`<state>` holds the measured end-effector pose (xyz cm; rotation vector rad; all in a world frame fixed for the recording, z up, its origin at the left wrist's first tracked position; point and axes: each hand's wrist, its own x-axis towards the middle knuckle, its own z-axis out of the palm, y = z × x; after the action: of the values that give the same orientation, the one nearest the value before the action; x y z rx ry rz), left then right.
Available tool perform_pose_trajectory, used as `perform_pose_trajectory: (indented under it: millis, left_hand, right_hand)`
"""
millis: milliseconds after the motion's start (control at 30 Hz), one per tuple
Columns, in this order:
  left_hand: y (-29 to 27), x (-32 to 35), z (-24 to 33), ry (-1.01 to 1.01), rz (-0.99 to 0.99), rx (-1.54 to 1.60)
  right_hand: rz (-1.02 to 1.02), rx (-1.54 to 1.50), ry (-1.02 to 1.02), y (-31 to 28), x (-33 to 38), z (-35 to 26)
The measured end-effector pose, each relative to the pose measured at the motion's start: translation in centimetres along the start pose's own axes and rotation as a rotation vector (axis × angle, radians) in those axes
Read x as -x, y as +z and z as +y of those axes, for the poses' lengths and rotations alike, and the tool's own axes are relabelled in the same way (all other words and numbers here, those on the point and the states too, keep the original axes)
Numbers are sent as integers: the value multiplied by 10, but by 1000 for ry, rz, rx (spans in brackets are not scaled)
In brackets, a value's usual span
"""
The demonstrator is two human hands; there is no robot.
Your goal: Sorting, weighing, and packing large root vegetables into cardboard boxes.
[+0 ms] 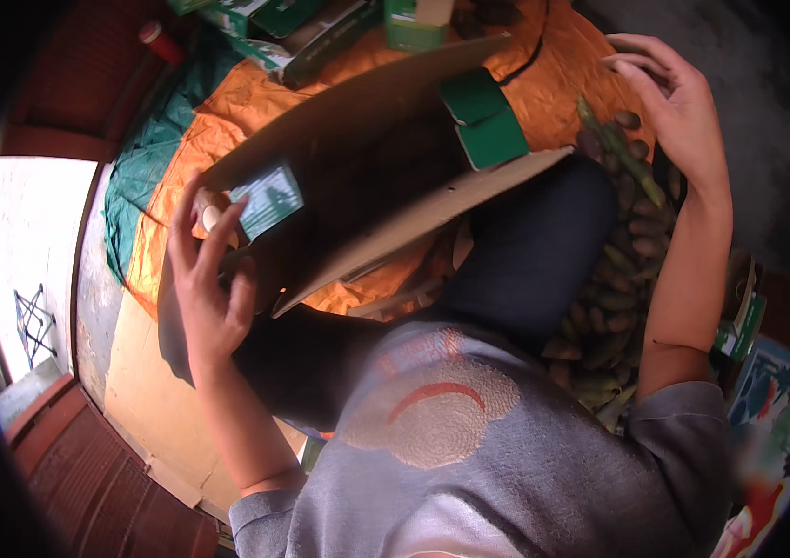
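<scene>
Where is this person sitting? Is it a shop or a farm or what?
Probably a fruit-packing spot on the ground, maybe by a market stall. The left hand steadies an open cardboard box, on an orange tarp. The right hand hovers above a heap of green-brown fruit.

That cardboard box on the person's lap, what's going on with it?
A seated person has an open cardboard box on their lap, its flaps spread. The left hand is at the box's left flap, fingers bent by a green label. The right hand is raised, open and empty, above a pile of bananas at their right side. An orange sheet lies under the box, with green cartons further off.
</scene>
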<state>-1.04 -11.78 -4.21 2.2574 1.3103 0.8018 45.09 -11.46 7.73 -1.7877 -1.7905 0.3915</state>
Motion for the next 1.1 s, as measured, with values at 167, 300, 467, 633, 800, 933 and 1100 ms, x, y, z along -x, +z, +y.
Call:
perform_pose_trajectory:
  millis: [167, 300, 467, 633, 800, 933, 1100]
  left_hand:
    - [-1, -1, 7, 78, 123, -42]
    - [-10, 3, 22, -80, 294, 151]
    - [-7, -12, 11, -259, 406, 70]
    - [-36, 5, -75, -66, 263, -479]
    - [-28, 10, -106, -270, 154, -301]
    - [-27, 12, -108, -411, 193, 16]
    - [-29, 13, -108, -443, 182, 99]
  right_hand:
    - [145, 115, 480, -42, 121, 197]
    - [10, 224, 864, 45, 271, 302]
    - [-605, 255, 1003, 172, 493, 346]
    - [-854, 56, 1105, 212, 557, 286]
    - [-739, 134, 1237, 191, 579, 290]
    - [-646, 230, 1399, 153, 585, 316]
    - [29, 372, 1748, 120, 610, 336]
